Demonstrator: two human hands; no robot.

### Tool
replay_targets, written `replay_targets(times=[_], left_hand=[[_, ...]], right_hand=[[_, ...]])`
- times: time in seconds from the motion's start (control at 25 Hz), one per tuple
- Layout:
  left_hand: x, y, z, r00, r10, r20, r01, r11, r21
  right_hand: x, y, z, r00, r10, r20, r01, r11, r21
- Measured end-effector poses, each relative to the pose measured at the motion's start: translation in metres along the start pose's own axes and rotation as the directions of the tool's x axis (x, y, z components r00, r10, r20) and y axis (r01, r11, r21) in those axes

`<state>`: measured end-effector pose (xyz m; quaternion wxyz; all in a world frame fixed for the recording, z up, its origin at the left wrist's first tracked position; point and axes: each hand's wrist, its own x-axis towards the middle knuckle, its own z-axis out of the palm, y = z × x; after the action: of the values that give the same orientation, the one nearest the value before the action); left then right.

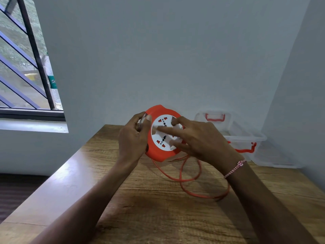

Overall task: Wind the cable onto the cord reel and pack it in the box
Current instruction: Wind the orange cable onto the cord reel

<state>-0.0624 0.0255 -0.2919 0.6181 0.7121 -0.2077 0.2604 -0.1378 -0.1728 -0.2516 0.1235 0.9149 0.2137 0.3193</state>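
An orange cord reel with a round white socket face is held upright above the wooden table. My left hand grips its left rim, thumb on the front edge. My right hand lies on the white socket face, fingers spread and pressed against it. An orange cable hangs from the reel's underside and lies in loose loops on the table under my right wrist. The clear plastic box with red latches stands open at the back right.
The box's clear lid with a red handle leans against the wall behind it. Walls close off the table at the back and right. A barred window is at the left, and the table's left edge drops to the floor.
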Motion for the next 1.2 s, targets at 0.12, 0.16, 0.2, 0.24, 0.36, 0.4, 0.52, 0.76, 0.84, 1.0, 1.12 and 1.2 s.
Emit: replay_targets(times=[0.12, 0.16, 0.2, 0.24, 0.36, 0.4, 0.52, 0.76, 0.84, 1.0, 1.12, 1.2], left_hand=[[0.0, -0.001, 0.001, 1.0, -0.004, 0.012, 0.004, 1.0, -0.004], [-0.001, -0.002, 0.002, 1.0, 0.003, 0.009, -0.003, 1.0, 0.002], [-0.001, -0.002, 0.003, 1.0, 0.016, 0.003, -0.016, 1.0, 0.009], [-0.002, -0.002, 0.004, 1.0, 0.029, -0.003, -0.029, 1.0, 0.013], [-0.008, 0.001, 0.008, 0.999, 0.047, -0.014, -0.047, 0.999, -0.019], [-0.01, 0.002, 0.009, 0.999, 0.045, -0.013, -0.046, 0.999, -0.025], [-0.011, 0.003, 0.011, 0.999, 0.042, -0.018, -0.042, 0.999, -0.007], [-0.002, 0.001, 0.004, 0.996, 0.064, -0.056, -0.062, 0.998, 0.033], [-0.001, 0.002, 0.002, 0.997, 0.055, -0.054, -0.054, 0.998, 0.035], [0.0, 0.002, 0.001, 0.999, 0.023, -0.027, -0.023, 1.0, -0.013], [-0.001, 0.0, 0.003, 0.999, 0.037, -0.018, -0.037, 0.999, -0.017], [-0.002, -0.001, 0.005, 0.998, 0.05, -0.025, -0.05, 0.999, -0.007]], right_hand=[[0.001, -0.003, -0.002, 0.999, -0.02, -0.046, 0.019, 0.999, -0.036], [0.001, -0.004, -0.003, 0.996, -0.021, -0.084, 0.018, 0.999, -0.033], [0.0, -0.006, -0.003, 0.992, -0.018, -0.124, 0.015, 1.0, -0.027], [-0.001, -0.007, -0.002, 0.987, 0.003, -0.16, -0.006, 1.0, -0.018], [0.002, -0.018, 0.005, 0.922, 0.3, -0.245, -0.259, 0.947, 0.189], [0.005, -0.024, 0.008, 0.867, 0.442, -0.231, -0.363, 0.876, 0.317], [0.01, -0.03, 0.015, 0.751, 0.643, -0.146, -0.496, 0.697, 0.518], [0.004, -0.009, 0.006, 0.973, 0.154, -0.174, -0.138, 0.985, 0.101], [0.002, -0.004, 0.002, 0.995, 0.044, -0.089, -0.043, 0.999, 0.017], [0.002, -0.004, -0.001, 1.0, 0.001, -0.027, -0.004, 0.995, -0.1], [0.0, -0.006, -0.004, 0.996, 0.021, -0.083, -0.025, 0.998, -0.051], [-0.002, -0.009, -0.002, 0.991, 0.051, -0.125, -0.054, 0.998, -0.021]])
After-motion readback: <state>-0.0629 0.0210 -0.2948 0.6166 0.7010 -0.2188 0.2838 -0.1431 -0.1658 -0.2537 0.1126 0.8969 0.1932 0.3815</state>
